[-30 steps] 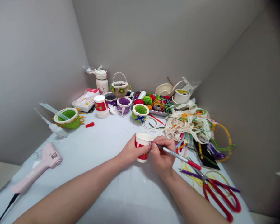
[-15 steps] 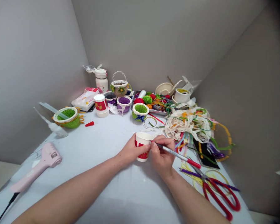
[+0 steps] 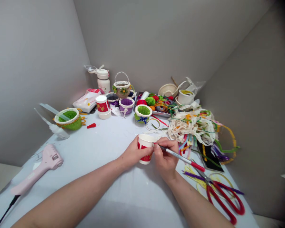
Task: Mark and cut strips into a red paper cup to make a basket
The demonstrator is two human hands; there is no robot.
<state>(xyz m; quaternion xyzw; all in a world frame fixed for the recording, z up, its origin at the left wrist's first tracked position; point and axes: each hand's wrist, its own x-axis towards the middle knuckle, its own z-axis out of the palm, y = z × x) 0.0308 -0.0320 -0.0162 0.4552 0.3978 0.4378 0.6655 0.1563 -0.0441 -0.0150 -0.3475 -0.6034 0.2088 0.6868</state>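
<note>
Upright over the table's middle is a white paper cup (image 3: 145,152) with a red and gold band. My left hand (image 3: 133,152) is closed around its left side, the thumb lying across the front. A marker (image 3: 178,155) with a grey-white barrel and red end is pinched in my right hand (image 3: 165,160). Its dark front end points left at the cup's right side, and the fingers partly hide whether the tip touches. Beyond the cup lie a ring of tape (image 3: 153,124) and a small green woven basket (image 3: 143,114) with white trim and a blue bow.
Red-handled scissors (image 3: 224,196) and a purple pen (image 3: 230,187) lie at right, below tangled lace (image 3: 192,126). At left are a pink glue gun (image 3: 40,167), a glue bottle (image 3: 58,130), a green basket (image 3: 73,123) and a red cap (image 3: 91,125). Stacked cups (image 3: 104,107) stand behind.
</note>
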